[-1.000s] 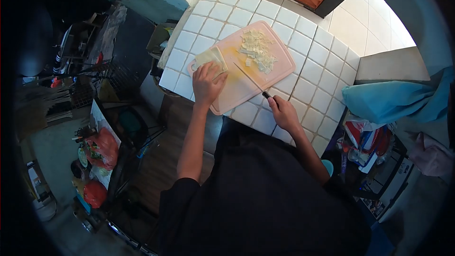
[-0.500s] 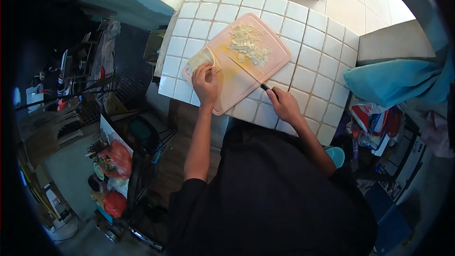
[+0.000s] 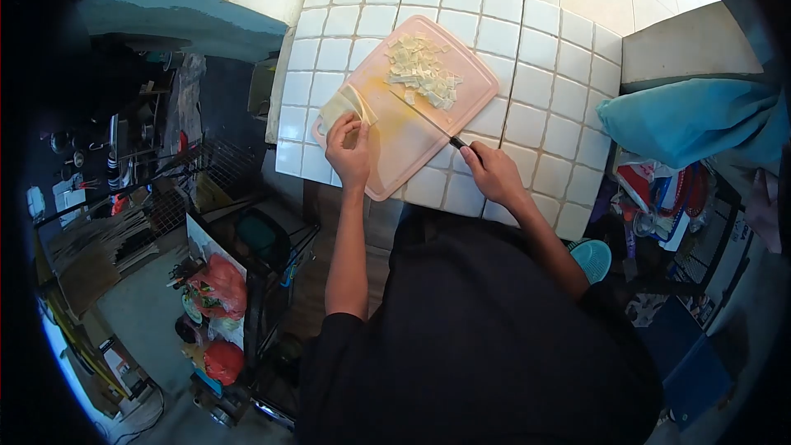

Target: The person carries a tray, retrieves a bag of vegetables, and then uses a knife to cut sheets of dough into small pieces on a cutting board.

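Gripping knife (image 3: 423, 116), right hand (image 3: 494, 175); left hand (image 3: 349, 156) pinching pale sheets (image 3: 337, 106).

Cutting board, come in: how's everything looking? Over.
Left hand on the pale sheets. Right hand gripping the knife. Cut pieces heaped on pink board. Nothing seen between knife and sheets.

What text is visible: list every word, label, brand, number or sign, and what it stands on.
No text can be read.
Cutting board: no lettering visible.
Knife: no lettering visible.
Red, white and blue items at right: any print is too small and blurred.
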Motion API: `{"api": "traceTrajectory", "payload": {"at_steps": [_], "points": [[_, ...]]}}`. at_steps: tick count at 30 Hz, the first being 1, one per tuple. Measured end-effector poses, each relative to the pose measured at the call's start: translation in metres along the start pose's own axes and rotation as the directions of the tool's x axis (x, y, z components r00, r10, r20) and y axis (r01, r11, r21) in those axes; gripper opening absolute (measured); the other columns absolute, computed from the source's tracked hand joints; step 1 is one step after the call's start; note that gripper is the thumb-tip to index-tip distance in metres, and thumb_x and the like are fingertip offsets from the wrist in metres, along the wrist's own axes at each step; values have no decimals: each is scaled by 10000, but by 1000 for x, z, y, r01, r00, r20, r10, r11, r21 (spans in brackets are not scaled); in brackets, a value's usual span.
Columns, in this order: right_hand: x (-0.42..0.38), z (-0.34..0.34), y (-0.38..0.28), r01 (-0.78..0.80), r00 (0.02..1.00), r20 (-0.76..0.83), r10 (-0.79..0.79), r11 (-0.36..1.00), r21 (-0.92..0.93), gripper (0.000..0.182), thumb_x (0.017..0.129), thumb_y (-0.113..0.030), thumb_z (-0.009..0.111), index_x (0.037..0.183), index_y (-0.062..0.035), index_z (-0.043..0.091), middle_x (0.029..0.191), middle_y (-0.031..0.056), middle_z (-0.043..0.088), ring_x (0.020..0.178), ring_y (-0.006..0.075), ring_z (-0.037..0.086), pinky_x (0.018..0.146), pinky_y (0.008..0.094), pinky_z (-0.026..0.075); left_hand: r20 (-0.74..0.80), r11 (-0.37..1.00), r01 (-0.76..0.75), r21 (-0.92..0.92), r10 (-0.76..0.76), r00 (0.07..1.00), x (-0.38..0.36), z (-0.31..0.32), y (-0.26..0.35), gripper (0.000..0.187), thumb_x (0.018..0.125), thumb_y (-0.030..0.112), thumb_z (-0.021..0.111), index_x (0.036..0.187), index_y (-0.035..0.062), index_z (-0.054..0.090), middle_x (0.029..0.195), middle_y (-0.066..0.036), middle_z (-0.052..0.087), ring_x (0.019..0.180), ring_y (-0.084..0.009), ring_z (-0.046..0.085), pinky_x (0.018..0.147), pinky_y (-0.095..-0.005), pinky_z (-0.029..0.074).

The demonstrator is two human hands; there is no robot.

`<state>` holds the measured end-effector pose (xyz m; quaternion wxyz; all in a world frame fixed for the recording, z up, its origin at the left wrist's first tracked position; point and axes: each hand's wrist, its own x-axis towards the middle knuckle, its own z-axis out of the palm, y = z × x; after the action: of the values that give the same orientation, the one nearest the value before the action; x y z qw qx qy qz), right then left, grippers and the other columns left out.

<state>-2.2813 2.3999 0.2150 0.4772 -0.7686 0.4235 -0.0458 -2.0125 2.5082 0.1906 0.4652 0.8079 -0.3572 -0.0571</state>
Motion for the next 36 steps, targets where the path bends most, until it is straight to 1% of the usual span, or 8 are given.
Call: {"api": "traceTrajectory", "payload": {"at_steps": [10, 12, 16, 20, 26, 30, 32, 36], "points": [[0, -2, -2, -19, 1000, 13, 18, 1000, 16, 416, 1046, -392, 462, 898, -27, 596, 726, 224, 634, 746, 450, 623, 674, 553, 450, 5, 996, 41, -77, -41, 999, 1, -11, -2, 72, 862, 14, 756, 903, -13, 704, 1119, -144, 709, 1084, -231, 659, 978, -356, 499], [0, -2, -2, -19, 1000, 19, 19, 1000, 11, 416, 1046, -393, 461, 889, -29, 589, 724, 223, 632, 744, 449, 622, 673, 552, 449, -3, 885, 241, -398, -264, 965, 0, -13, -9, 84, 935, 42, 693, 978, 7, 630, 1036, -141, 694, 1043, -183, 644, 947, -327, 497], [0, -1, -2, -21, 1000, 19, 21, 1000, 4, 417, 1047, -393, 459, 882, -31, 584, 716, 219, 628, 735, 447, 620, 668, 548, 447, -18, 847, 270, -458, -312, 950, 2, -31, -3, 114, 1010, 122, 610, 1051, 44, 538, 1011, -128, 663, 1018, -157, 623, 914, -311, 496], [0, 0, 1, -25, 1000, 14, 24, 999, 20, 418, 1050, -389, 457, 876, -31, 585, 709, 213, 626, 719, 441, 615, 656, 535, 444, -60, 696, 299, -652, -442, 895, 5, -46, 37, 208, 1055, 270, 523, 1086, 64, 514, 1102, -121, 645, 1026, -186, 634, 908, -327, 501], [0, -3, 4, -44, 998, -33, 52, 979, 199, 432, 1050, -361, 477, 870, 3, 621, 643, 159, 579, 616, 320, 587, 599, 440, 424, 381, 136, 541, -830, -571, 727, -21, -36, 54, 226, 1046, 308, 519, 1109, 93, 547, 1144, -87, 661, 1053, -209, 655, 893, -344, 532], [3, -4, 12, -76, 995, -39, 90, 956, 283, 461, 1053, -359, 483, 856, 32, 625, 617, 118, 534, 574, 212, 519, 572, 383, 399, 451, 179, 711, -680, -662, 598, -57, -8, 29, 185, 1022, 180, 571, 1155, 66, 511, 1116, -107, 679, 1022, -194, 669, 878, -322, 538], [3, -3, 17, -56, 996, -56, 75, 959, 276, 460, 1054, -360, 481, 852, 28, 622, 618, 119, 532, 572, 209, 515, 569, 383, 397, 278, 476, 636, -607, -622, 732, -74, 0, 37, 289, 972, 52, 628, 1205, 47, 457, 1072, -138, 695, 958, -181, 682, 846, -297, 543], [4, -2, 18, -47, 998, -38, 59, 966, 255, 458, 1057, -364, 479, 847, 19, 617, 622, 116, 521, 576, 199, 507, 566, 376, 391, 174, 662, 561, -497, -558, 811, -73, -1, 48, 412, 912, -69, 636, 1251, 28, 423, 1083, -179, 692, 950, -188, 691, 820, -295, 553]]}}
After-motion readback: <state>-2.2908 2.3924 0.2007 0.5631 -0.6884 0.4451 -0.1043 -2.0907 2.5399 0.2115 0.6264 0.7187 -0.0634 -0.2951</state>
